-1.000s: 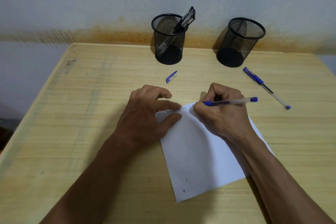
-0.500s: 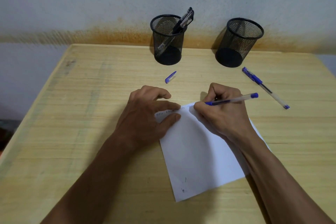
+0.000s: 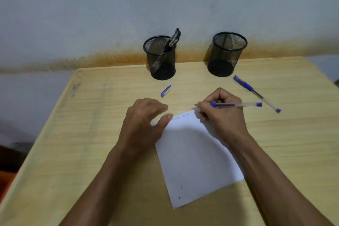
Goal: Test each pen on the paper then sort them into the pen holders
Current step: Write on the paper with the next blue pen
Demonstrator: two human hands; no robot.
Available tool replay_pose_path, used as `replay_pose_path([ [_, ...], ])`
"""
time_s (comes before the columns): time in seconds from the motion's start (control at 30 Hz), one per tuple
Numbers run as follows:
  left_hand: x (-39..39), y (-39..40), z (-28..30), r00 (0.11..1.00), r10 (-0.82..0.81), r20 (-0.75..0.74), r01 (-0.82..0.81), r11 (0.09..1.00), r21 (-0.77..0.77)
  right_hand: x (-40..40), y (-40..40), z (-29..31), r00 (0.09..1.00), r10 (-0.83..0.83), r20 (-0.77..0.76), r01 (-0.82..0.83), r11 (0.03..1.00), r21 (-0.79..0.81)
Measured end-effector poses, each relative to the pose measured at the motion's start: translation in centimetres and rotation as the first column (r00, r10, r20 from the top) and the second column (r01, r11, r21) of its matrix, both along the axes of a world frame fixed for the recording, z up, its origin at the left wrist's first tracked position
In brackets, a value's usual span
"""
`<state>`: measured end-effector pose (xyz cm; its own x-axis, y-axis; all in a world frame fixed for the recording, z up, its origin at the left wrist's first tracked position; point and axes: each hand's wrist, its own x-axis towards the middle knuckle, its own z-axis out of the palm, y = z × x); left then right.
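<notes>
Our right hand (image 3: 222,115) pinches the clear-barrelled blue gel pen (image 3: 236,104) between thumb and forefinger, and the tip now points left past the top edge of the sheet, clear of it; 0.5 s ago that tip was pressed to the white sheet of paper (image 3: 194,152) near its upper corner. A short line of blue scribble (image 3: 181,116) shows at the top of the sheet, so we judge this pen writes and the test stroke is finished. Our left hand (image 3: 145,123) lies flat with loosely curled fingers, thumb on the paper's upper left corner, holding nothing; before, its fingertips covered more of the writing.

Outward from the hands, the small blue pen cap (image 3: 166,91) lies in the centre of the frame above our left hand. A 2nd capped blue pen (image 3: 256,93) lies at centre right on the pale wooden table (image 3: 91,134), untested as far as we can judge. At the upper centre stand 2 black mesh pen holders: the left holder (image 3: 161,58) has 1 black pen (image 3: 173,39) leaning in it, the right holder (image 3: 226,55) looks empty. Recapping and sorting likely come next.
</notes>
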<state>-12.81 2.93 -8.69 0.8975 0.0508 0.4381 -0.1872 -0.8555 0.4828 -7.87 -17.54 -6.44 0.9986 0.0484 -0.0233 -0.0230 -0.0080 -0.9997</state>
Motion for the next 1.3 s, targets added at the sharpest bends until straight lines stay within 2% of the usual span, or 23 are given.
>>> replay_pose_path([
  [0.07,0.6,-0.8,0.8,0.989,0.135,-0.06,-0.142,0.982,-0.128,0.1,-0.2,-0.2,1.0,-0.001,-0.014,0.001,1.0,-0.006],
  [0.1,1.1,-1.1,1.1,0.981,0.178,-0.072,-0.187,0.972,-0.143,0.2,-0.3,-0.4,1.0,0.004,-0.018,-0.004,1.0,-0.004],
  [0.2,3.2,-1.9,2.0,0.961,0.256,-0.105,-0.264,0.961,-0.076,0.4,-0.4,-0.6,1.0,0.014,-0.027,-0.013,0.999,0.031],
  [0.4,6.6,-2.7,2.5,0.911,0.359,-0.202,-0.31,0.921,0.238,0.7,-0.6,-1.1,0.998,0.052,-0.034,-0.05,0.997,0.054],
  [0.57,7.1,-2.8,2.0,0.941,0.318,-0.12,-0.221,0.839,0.497,0.7,-1.1,-0.7,0.996,0.072,-0.05,-0.068,0.994,0.083],
  [0.63,6.9,-2.9,2.1,0.939,0.317,-0.133,-0.226,0.861,0.456,0.5,-1.2,-0.4,0.995,0.073,-0.072,-0.062,0.988,0.142],
  [0.73,5.8,-3.3,3.2,0.955,0.262,-0.141,-0.229,0.949,0.214,0.2,-1.4,0.0,0.998,0.039,-0.058,-0.028,0.985,0.17],
  [0.83,3.7,-4.5,4.9,0.984,0.159,-0.08,-0.157,0.987,0.035,-0.4,-1.9,1.2,0.999,0.007,-0.047,0.004,0.975,0.222],
  [1.03,0.1,-5.9,7.2,1.0,-0.017,0.008,0.018,0.986,-0.167,-2.6,-4.0,5.5,0.987,-0.01,0.162,-0.026,0.976,0.217],
  [1.3,-3.2,-7.5,8.8,0.987,-0.128,0.099,0.14,0.982,-0.123,-5.1,-5.1,7.7,0.955,0.011,0.295,-0.035,0.996,0.077],
])
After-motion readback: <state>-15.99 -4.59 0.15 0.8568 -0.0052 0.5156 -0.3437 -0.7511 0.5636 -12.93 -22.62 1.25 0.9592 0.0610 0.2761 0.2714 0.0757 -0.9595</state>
